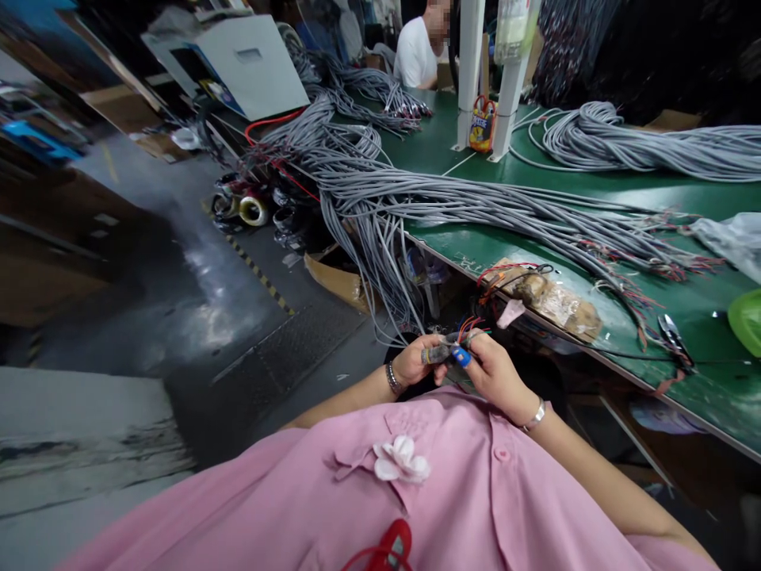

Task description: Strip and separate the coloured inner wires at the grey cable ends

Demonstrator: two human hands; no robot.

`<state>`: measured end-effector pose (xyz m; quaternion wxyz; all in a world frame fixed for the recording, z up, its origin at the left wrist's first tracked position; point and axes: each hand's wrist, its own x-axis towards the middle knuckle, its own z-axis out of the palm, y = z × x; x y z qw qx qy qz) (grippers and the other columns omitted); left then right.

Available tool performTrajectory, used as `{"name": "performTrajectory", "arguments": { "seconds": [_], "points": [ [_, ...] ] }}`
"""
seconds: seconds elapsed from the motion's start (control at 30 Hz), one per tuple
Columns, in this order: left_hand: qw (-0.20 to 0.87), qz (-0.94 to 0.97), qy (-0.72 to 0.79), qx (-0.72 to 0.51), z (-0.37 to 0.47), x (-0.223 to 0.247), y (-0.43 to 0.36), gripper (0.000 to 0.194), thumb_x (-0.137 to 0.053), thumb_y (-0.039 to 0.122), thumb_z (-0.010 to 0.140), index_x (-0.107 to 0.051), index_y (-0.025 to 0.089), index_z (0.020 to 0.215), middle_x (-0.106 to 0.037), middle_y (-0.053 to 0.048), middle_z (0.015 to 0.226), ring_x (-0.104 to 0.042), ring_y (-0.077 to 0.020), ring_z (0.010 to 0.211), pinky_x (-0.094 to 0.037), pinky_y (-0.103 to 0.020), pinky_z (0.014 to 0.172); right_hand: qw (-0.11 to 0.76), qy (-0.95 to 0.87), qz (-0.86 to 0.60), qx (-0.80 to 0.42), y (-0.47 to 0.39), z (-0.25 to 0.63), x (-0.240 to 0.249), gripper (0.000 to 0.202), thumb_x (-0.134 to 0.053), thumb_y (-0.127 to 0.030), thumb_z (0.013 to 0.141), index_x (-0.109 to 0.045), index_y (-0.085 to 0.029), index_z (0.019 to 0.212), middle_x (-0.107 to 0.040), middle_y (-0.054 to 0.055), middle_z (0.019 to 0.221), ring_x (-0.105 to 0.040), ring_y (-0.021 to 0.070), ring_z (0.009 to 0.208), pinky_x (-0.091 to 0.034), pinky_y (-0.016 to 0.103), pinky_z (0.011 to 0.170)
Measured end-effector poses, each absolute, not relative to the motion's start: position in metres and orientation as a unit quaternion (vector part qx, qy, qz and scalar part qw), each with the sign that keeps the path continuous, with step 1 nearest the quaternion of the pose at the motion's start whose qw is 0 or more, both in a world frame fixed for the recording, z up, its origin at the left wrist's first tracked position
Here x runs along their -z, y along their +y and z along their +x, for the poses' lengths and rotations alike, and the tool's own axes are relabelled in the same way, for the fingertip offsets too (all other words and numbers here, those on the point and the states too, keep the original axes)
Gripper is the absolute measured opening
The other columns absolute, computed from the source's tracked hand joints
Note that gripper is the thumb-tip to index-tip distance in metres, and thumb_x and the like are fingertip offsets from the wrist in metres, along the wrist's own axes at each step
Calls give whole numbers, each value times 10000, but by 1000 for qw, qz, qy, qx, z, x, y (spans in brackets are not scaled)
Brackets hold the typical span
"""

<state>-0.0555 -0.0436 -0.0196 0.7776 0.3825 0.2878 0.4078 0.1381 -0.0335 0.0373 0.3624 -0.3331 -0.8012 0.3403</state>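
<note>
Both hands meet in front of my chest, below the table edge. My left hand (419, 361) is closed around the end of a grey cable (416, 316); tape or a cover wraps its thumb. My right hand (491, 363), with blue tape on a finger or thumb, pinches at the same cable end. Thin coloured wires (472, 323), orange, red, blue and green among them, fan out just above the fingers. The exact grip point between the fingertips is partly hidden.
A large bundle of grey cables (452, 198) lies across the green table (713, 381) and hangs over its edge. Pliers (674, 337), a taped block (552, 301) and a green bowl (747, 321) are to the right. A person in white (414, 54) is beyond the table.
</note>
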Motion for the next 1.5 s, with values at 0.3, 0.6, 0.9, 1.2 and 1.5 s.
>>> {"name": "performTrajectory", "arguments": {
  "seconds": [0.3, 0.6, 0.9, 1.2, 1.5],
  "points": [
    [765, 552, 251, -215, -62, -8, -28, 524, -724, 601, 739, -657, 81, 730, -471, 23, 443, -309, -31, 355, -228, -173, 364, 277, -864, -252, -336, -34, 189, -52, 188, -489, -123, 891, -667, -184, 881, -599, 44, 768, -545, 161, 692, -437, 286, 646],
    [459, 819, 214, -272, -68, -49, -14, 377, -605, 464, 900, -757, 123, 952, -737, -130, 818, -682, -155, 748, -507, -215, 721, 435, -532, -547, -477, -29, 262, 5, 301, -624, -476, 884, -687, -185, 842, -518, -10, 595, -423, 106, 501, -310, 225, 447],
    [386, 810, 280, -341, -50, -45, 4, 321, -599, 387, 920, -740, 124, 1037, -756, -106, 883, -705, -152, 780, -519, -202, 731, 437, -369, -471, -672, -4, 224, 6, 504, -567, -671, 838, -648, -174, 860, -462, -37, 627, -134, 37, 424, -69, 199, 376],
    [397, 847, 281, -215, -48, -47, -2, 228, -658, 394, 856, -770, 196, 881, -737, -63, 759, -663, -134, 688, -419, -183, 649, 274, -481, -368, -747, -9, 221, -18, 618, -581, -765, 758, -598, -149, 710, -431, -41, 548, -203, 49, 446, -117, 213, 405],
    [385, 881, 233, -148, -37, -30, -7, 192, -614, 334, 877, -756, 206, 883, -722, -50, 722, -620, -121, 617, -366, -199, 585, 201, -468, -387, -769, -20, 199, -15, 500, -790, -500, 695, -432, -179, 557, -383, -82, 472, -272, 33, 416, -192, 186, 392]
  ]
}}
